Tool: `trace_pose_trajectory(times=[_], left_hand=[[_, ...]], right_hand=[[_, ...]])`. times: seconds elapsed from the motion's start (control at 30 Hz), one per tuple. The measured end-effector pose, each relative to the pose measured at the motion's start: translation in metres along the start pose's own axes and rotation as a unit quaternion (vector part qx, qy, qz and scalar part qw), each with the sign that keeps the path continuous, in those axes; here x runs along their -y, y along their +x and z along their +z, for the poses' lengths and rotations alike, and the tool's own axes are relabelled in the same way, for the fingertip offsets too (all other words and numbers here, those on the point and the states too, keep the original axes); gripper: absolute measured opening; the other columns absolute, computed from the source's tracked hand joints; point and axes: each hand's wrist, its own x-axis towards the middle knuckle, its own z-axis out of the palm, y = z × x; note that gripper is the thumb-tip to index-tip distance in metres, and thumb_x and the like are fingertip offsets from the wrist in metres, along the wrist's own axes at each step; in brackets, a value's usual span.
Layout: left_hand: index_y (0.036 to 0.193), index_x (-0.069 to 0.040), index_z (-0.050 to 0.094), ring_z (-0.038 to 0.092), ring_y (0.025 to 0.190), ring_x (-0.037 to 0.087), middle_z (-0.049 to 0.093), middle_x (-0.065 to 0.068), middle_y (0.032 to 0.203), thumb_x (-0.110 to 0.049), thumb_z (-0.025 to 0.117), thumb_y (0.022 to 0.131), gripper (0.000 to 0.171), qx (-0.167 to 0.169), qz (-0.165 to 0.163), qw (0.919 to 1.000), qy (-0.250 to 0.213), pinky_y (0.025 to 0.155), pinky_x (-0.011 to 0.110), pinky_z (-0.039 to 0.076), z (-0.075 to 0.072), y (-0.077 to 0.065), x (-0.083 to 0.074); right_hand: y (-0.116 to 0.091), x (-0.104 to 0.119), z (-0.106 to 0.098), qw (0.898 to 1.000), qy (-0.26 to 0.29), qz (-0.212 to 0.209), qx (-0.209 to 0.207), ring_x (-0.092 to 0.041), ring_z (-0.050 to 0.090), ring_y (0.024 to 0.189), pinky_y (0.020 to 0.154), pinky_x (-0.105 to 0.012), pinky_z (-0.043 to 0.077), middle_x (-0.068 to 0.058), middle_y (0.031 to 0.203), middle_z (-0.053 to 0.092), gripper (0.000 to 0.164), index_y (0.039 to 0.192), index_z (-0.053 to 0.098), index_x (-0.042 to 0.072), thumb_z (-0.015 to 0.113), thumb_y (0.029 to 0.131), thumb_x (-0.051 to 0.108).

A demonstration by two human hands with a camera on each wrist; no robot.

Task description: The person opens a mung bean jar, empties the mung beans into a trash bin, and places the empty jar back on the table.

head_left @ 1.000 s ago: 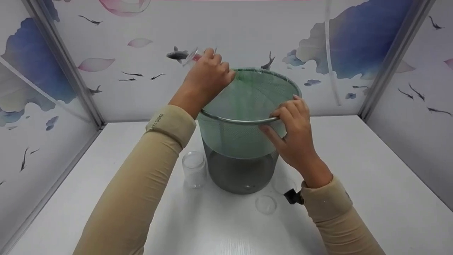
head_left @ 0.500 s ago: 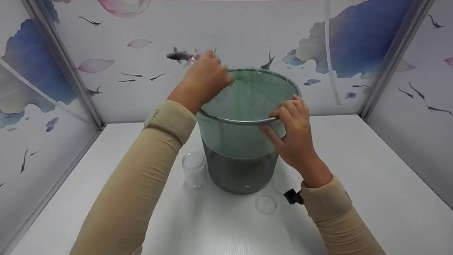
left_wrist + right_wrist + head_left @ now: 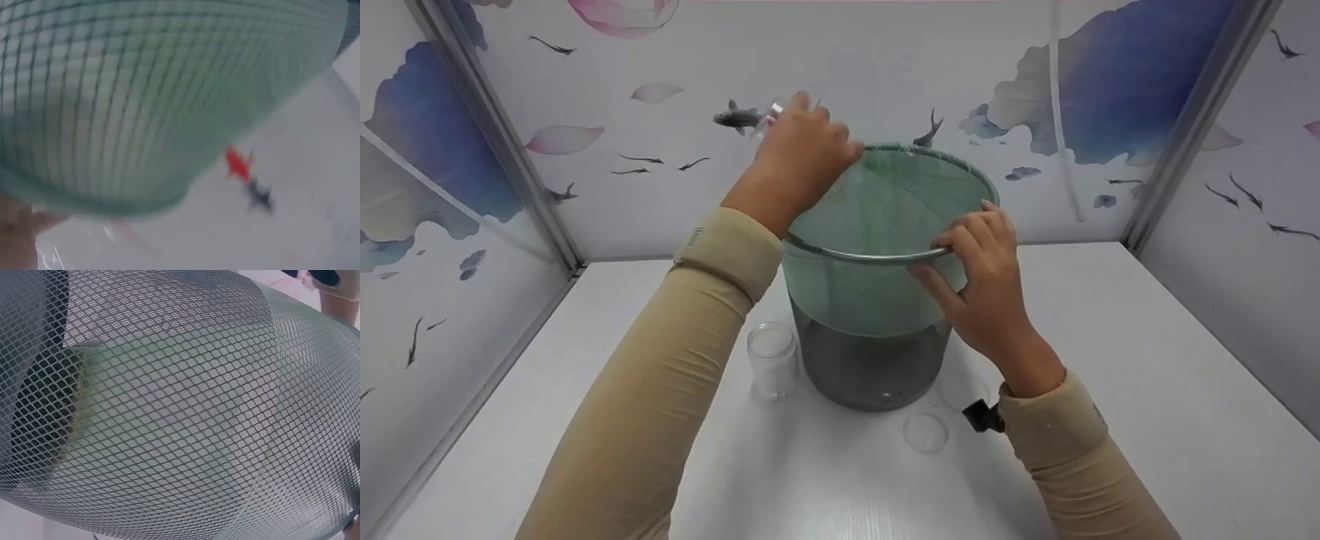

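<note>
A dark mesh wastebasket (image 3: 870, 371) stands upright on the table, lined with a translucent green bag (image 3: 862, 296) folded down over its rim. At the rim's far left side my left hand (image 3: 810, 154) curls its fingers around a clear plastic item (image 3: 770, 118) with a reddish patch showing at it; its exact kind I cannot tell. Crinkled clear plastic (image 3: 53, 257) also shows beside the fingers in the left wrist view. My right hand (image 3: 990, 285) grips the near right rim, thumb outside and below, fingers over the top. Mesh and bag (image 3: 169, 427) fill the right wrist view.
Left of the wastebasket stands a clear jar (image 3: 773, 364). A round clear lid (image 3: 925, 433) lies in front on the white table (image 3: 825, 480), with another clear disc (image 3: 964, 388) near the right wrist. Printed wall panels (image 3: 885, 67) enclose the back and sides.
The left hand dips slightly, then lifts again at the far left rim, and the clear plastic item turns with it. The right hand and the wastebasket stay in place.
</note>
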Motion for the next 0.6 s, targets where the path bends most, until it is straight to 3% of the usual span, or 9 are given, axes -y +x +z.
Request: trace_pose_trajectory(times=[0.1, 0.2, 0.4, 0.6], left_hand=[[0.112, -0.019, 0.065, 0.058, 0.09, 0.026, 0.068, 0.004, 0.103, -0.004, 0.07, 0.089, 0.029, 0.018, 0.034, 0.9968, 0.069, 0.09, 0.042, 0.038, -0.005, 0.004, -0.002], [0.11, -0.019, 0.067, 0.058, 0.088, 0.025, 0.069, 0.003, 0.101, -0.004, 0.071, 0.088, 0.027, 0.013, 0.044, 0.9954, 0.084, 0.088, 0.04, 0.037, -0.005, 0.008, -0.005], [0.11, -0.014, 0.064, 0.059, 0.091, 0.028, 0.068, 0.006, 0.102, -0.005, 0.068, 0.09, 0.023, 0.0, 0.022, 0.9982, 0.056, 0.091, 0.043, 0.04, 0.0, 0.006, -0.005], [0.115, -0.013, 0.063, 0.06, 0.089, 0.029, 0.068, 0.009, 0.102, -0.004, 0.066, 0.091, 0.025, -0.004, -0.039, 0.9992, -0.001, 0.088, 0.044, 0.042, -0.002, -0.01, 0.003]], right_hand=[[0.0, 0.0, -0.001, 1.0, 0.001, 0.002, -0.002, -0.028, 0.048, 0.093, 0.114, -0.054, 0.022, -0.009, 0.087, 0.055, 0.04, 0.09, 0.06, 0.003, 0.063, 0.094, 0.043], [0.0, 0.0, -0.001, 1.0, 0.001, 0.002, -0.004, -0.028, 0.048, 0.093, 0.114, -0.055, 0.022, -0.009, 0.086, 0.054, 0.041, 0.089, 0.06, 0.002, 0.063, 0.095, 0.043], [0.0, 0.0, -0.001, 1.0, 0.0, 0.002, -0.003, -0.028, 0.049, 0.093, 0.113, -0.055, 0.023, -0.009, 0.086, 0.055, 0.04, 0.089, 0.06, 0.003, 0.063, 0.094, 0.043], [-0.001, -0.001, -0.001, 1.0, 0.0, 0.0, 0.004, -0.027, 0.048, 0.093, 0.114, -0.054, 0.022, -0.009, 0.086, 0.053, 0.038, 0.09, 0.059, 0.003, 0.064, 0.094, 0.04]])
